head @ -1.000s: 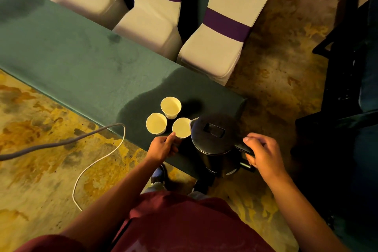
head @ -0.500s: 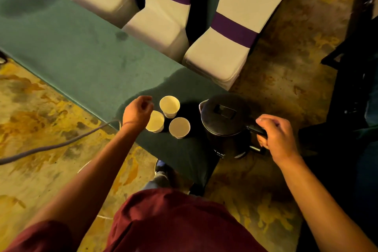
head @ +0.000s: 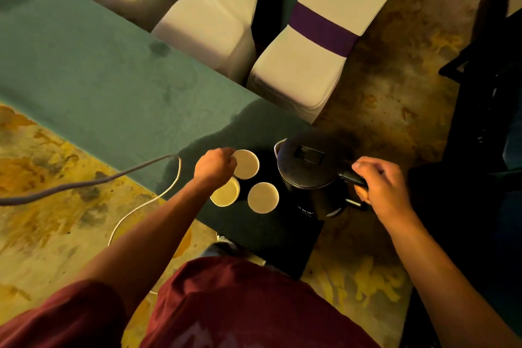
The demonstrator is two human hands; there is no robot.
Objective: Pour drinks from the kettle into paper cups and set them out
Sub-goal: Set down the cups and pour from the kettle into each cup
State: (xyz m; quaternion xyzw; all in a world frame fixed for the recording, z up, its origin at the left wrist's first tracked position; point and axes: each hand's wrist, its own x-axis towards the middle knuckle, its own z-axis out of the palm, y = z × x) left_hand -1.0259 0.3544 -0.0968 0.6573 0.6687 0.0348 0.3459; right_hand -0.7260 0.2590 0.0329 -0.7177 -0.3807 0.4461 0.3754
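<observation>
At the desk (head: 113, 87) end, the far paper cup (head: 246, 164) is pinched by the left hand (head: 216, 165); the kettle (head: 308, 175) handle is gripped by the right hand (head: 380, 186). Pouring is judged next, requiring a steadied cup.

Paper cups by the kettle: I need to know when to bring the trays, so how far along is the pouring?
Three cups stand grouped at the table end. Whether any holds drink cannot be told. In hand: the left hand is at the far cup, and the right hand grips the kettle handle; the kettle looks upright. Left: the near-left cup and near-right cup stay clustered, none set out.
</observation>
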